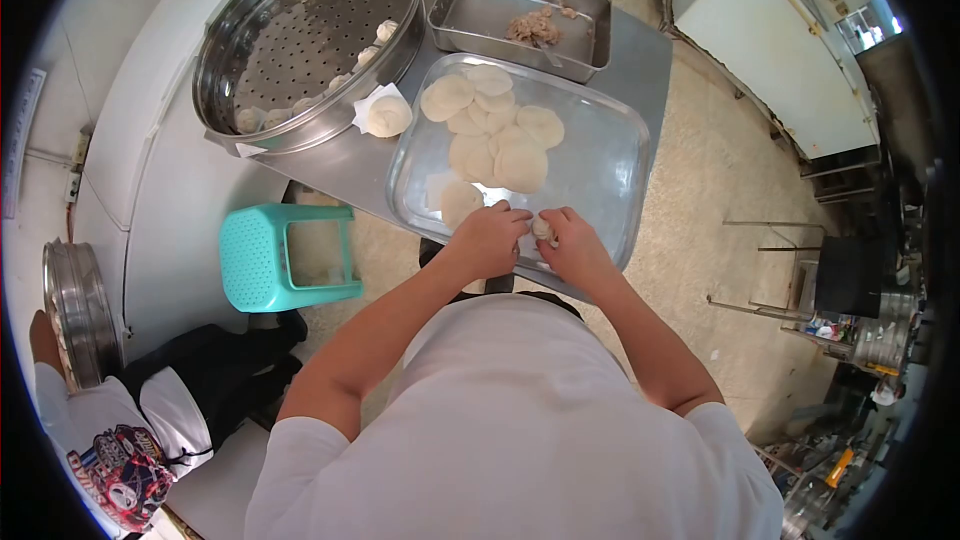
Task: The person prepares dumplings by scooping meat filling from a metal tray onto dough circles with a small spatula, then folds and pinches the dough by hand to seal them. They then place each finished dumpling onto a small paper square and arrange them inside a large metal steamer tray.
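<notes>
Hands: While both hands meet over the near edge of the glass tray (610, 190), the left hand (487, 240) and right hand (575, 248) pinch a small dumpling (543, 228) between them.
Fingers: Those of both hands are curled inward and closed on the dumpling, the left from one side, the right from the other; only its pale top shows between them.
Dumpling: It sits at the fingertips, held just above the tray's front rim, touching both hands and well apart from the other pieces.
Doing it well: By the look of it, pleating goes best with light, even pinches, the thumbs sealing the seam while the piece is turned a little at a time; pressing hard would likely split the thin skin.
Wrappers: A loose pile of round dough wrappers (495, 135) lies farther back in the same tray, some overlapping.
Filling: A steel pan (470, 10) beyond the tray holds a mound of minced filling (533, 28).
Steamer: A wide perforated steamer tray (300, 35) stands to the left on the bench (640, 50), with a few finished pieces along its right rim.
Dough: A lump of dough (388, 115) rests just beside the steamer.
Surroundings: A teal stool (285, 258) stands on the floor; another person's sleeve (110, 410) shows at lower left.
</notes>
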